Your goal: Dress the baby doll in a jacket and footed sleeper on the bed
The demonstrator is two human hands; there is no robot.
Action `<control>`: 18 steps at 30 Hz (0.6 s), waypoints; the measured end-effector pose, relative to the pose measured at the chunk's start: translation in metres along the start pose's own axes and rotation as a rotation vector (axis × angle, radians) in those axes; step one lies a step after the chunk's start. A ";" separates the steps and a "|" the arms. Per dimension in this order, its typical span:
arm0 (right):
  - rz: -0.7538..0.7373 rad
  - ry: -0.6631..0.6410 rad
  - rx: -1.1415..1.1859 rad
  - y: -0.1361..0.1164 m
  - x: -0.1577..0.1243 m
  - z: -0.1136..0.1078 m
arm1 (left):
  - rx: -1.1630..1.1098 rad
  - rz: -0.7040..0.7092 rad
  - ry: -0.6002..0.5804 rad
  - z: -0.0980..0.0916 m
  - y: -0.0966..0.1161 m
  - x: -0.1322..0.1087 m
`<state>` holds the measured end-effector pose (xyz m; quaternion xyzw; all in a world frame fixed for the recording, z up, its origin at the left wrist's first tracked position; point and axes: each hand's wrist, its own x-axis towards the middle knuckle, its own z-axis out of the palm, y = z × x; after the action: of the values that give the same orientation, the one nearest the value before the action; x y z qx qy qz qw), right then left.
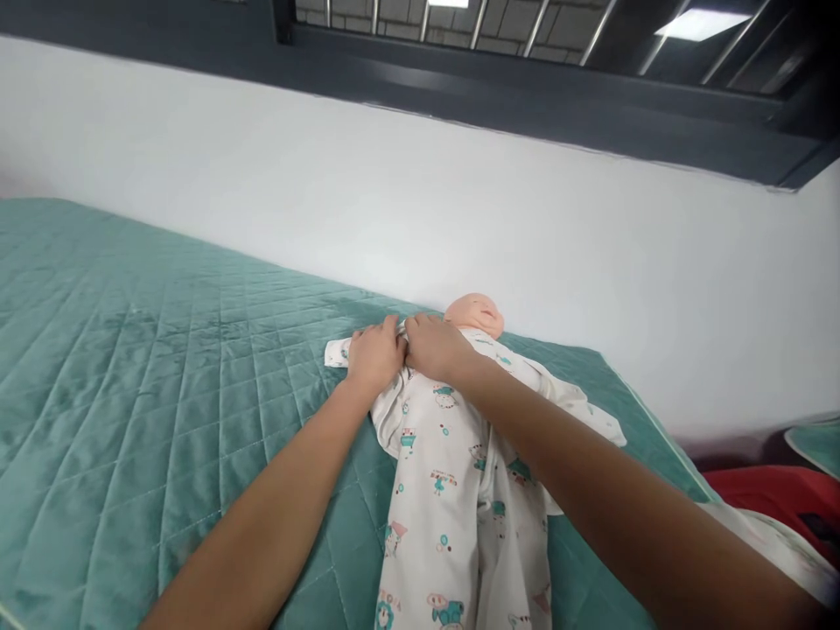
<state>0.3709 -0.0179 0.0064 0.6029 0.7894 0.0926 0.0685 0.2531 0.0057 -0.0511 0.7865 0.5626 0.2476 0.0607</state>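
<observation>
On the bed (197, 367), the left hand (376, 354) meets the right hand (434, 344), fingers curled over the baby suit (437, 507), whether pinching unclear, the doll (473, 313) lying toward two o'clock, apparently already covered, its four-o'clock sleeve (594, 422) seemingly left to fill.

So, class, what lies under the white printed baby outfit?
Green quilted cover shows around the outfit; the doll's head shows at its far end. Whatever it covers cannot be seen.
</observation>
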 end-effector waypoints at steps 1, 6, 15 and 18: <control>-0.015 -0.026 0.002 0.000 0.003 0.000 | 0.012 0.000 -0.014 0.000 0.000 0.001; -0.093 -0.149 0.029 0.003 0.018 -0.006 | 0.042 0.029 -0.068 0.000 -0.003 0.003; -0.170 -0.222 -0.004 0.013 0.012 -0.021 | -0.018 0.022 0.010 -0.006 -0.008 -0.005; -0.222 -0.228 -0.048 0.019 0.005 -0.027 | -0.107 -0.001 0.019 -0.007 -0.012 -0.011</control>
<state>0.3811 -0.0096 0.0365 0.5167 0.8359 0.0344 0.1821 0.2371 -0.0009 -0.0529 0.7794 0.5494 0.2848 0.0976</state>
